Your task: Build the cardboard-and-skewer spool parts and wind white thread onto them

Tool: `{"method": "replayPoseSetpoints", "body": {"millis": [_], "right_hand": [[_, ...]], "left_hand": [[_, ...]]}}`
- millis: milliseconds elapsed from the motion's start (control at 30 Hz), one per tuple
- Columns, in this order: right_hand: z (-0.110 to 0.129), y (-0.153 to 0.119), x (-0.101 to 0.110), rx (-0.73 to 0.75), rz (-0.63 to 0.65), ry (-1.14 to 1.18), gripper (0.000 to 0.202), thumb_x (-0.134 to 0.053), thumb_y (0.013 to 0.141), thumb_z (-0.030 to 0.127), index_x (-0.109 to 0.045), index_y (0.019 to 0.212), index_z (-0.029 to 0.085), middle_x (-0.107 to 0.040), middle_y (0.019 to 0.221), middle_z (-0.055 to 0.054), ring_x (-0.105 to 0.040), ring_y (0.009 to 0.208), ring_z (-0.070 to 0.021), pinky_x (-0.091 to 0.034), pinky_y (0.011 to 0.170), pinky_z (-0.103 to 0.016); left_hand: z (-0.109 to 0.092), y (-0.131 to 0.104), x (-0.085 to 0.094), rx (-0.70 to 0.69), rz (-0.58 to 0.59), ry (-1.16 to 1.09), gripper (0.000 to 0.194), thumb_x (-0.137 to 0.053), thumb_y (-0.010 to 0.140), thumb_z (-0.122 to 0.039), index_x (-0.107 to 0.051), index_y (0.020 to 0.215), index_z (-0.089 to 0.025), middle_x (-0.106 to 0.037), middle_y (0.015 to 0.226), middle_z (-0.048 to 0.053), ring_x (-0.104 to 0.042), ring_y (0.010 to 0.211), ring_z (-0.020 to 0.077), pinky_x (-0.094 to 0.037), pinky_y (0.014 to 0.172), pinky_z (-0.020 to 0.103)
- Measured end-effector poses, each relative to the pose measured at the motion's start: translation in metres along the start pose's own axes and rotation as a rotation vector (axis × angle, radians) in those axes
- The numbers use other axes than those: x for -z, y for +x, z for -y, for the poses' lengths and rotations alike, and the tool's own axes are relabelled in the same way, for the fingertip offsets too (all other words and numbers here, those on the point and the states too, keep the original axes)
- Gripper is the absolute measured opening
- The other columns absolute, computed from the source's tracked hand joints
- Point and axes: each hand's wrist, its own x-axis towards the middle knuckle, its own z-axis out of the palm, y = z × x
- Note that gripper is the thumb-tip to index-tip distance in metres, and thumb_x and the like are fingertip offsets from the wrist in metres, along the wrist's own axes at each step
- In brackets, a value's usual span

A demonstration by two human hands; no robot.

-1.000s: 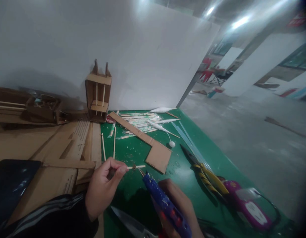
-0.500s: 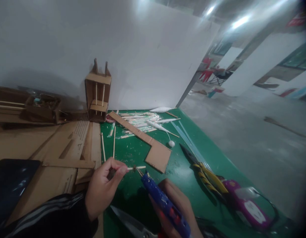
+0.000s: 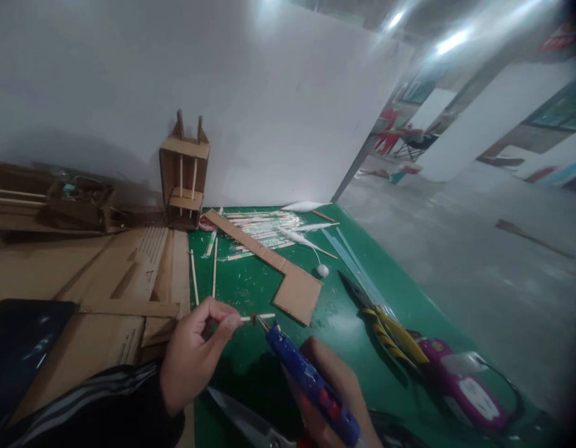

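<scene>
The left hand [image 3: 198,350] pinches a thin stick [image 3: 268,316] pointing to three o'clock; the right hand [image 3: 341,378] has a blue glue gun [image 3: 302,374] in its grip.

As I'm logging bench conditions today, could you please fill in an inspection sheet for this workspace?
Surface: green table, strewn with small scraps.
Job's things: thin stick with a brown lump partway along; blue glue gun, its tip at or very near the lump.
Clutter: wrapped sticks, cardboard piece, scissors, yellow-handled tool, purple item.
Hands: left hand pinches the stick; right hand grips the glue gun.
Cables: dark cord loops by the purple item; where it leads cannot be seen.
Surroundings: white wall behind, grey floor to the right.
</scene>
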Motion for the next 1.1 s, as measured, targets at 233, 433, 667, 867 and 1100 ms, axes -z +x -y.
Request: {"method": "replayPoseSetpoints", "body": {"millis": [233,433,667,867,1100], "right_hand": [[-0.0024,0.0003,0.0006,-0.016,0.020,-0.009,0.017,-0.053,0.088,0.025,-0.043,0.074,0.020,-0.051,0.069,0.001,-0.049,0.058,-0.0125,-0.036,0.052,-0.023],[-0.0019,0.0017,0.0016,0.024,0.007,-0.007,0.018,-0.052,0.088,0.026,-0.042,0.075,0.021,-0.051,0.069,0.001,-0.050,0.057,-0.0124,-0.036,0.051,-0.022],[0.0009,0.0024,0.0015,0.007,-0.009,-0.004,0.014,-0.053,0.086,0.025,-0.043,0.076,0.022,-0.053,0.069,0.001,-0.050,0.057,-0.0134,-0.037,0.050,-0.022],[-0.0036,0.0003,-0.0003,0.021,-0.021,-0.004,0.015,-0.055,0.085,0.023,-0.043,0.076,0.021,-0.053,0.069,0.001,-0.050,0.057,-0.0125,-0.037,0.051,-0.022],[-0.0013,0.0007,0.0008,0.005,0.009,-0.019,0.019,-0.054,0.088,0.025,-0.042,0.074,0.021,-0.052,0.068,0.001,-0.050,0.055,-0.0119,-0.037,0.049,-0.021]], "left_hand": [[0.0013,-0.0005,0.0005,0.001,0.002,0.018,0.025,-0.054,0.091,-0.041,-0.056,0.076,-0.020,-0.066,0.085,0.001,-0.061,0.079,0.0154,-0.044,0.072,0.025],[0.0021,-0.0006,0.0004,-0.014,0.006,0.003,0.025,-0.054,0.091,-0.040,-0.056,0.076,-0.020,-0.066,0.085,0.001,-0.062,0.080,0.0158,-0.045,0.073,0.025],[0.0022,-0.0002,0.0003,-0.001,0.004,0.016,0.025,-0.055,0.091,-0.041,-0.057,0.077,-0.020,-0.066,0.086,0.002,-0.062,0.080,0.0153,-0.045,0.073,0.025],[0.0022,0.0000,0.0005,-0.008,0.002,0.018,0.027,-0.053,0.091,-0.042,-0.055,0.076,-0.020,-0.065,0.085,0.002,-0.063,0.080,0.0166,-0.045,0.073,0.027],[0.0012,0.0002,0.0002,-0.009,0.001,0.018,0.027,-0.053,0.091,-0.041,-0.054,0.074,-0.020,-0.065,0.084,0.002,-0.062,0.080,0.0169,-0.045,0.072,0.027]]}}
